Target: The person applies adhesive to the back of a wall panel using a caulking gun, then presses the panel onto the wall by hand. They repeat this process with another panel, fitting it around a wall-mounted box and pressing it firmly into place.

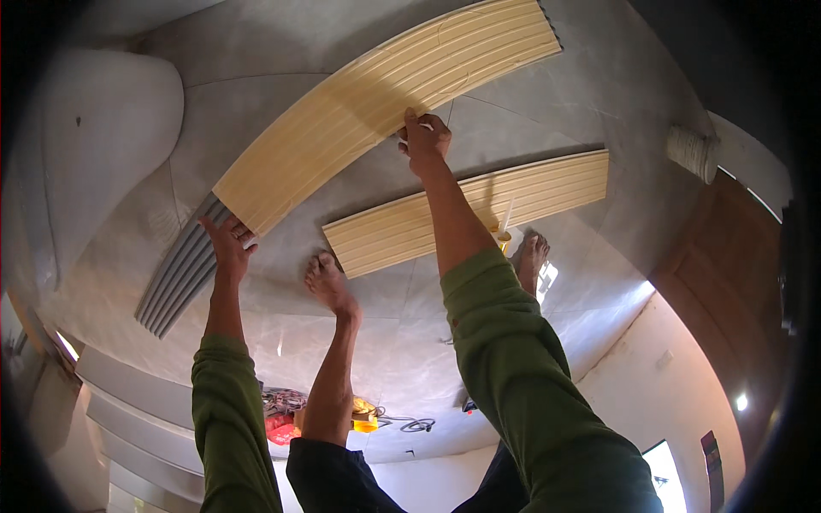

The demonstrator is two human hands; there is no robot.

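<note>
A long pale-yellow ribbed panel stretches from lower left to upper right over the grey tiled floor. My left hand grips its near left end. My right hand is closed on its lower long edge about midway, with something small and white between the fingers. Both arms are in green sleeves. A shorter yellow ribbed panel lies flat on the floor just below the long one. My bare left foot stands at that panel's left end and my right foot near its right part.
A grey ribbed panel lies under the long panel's left end. A white rounded fixture sits at the left and a white roll at the right by a brown wooden door. Red and yellow tools with cables lie behind my feet.
</note>
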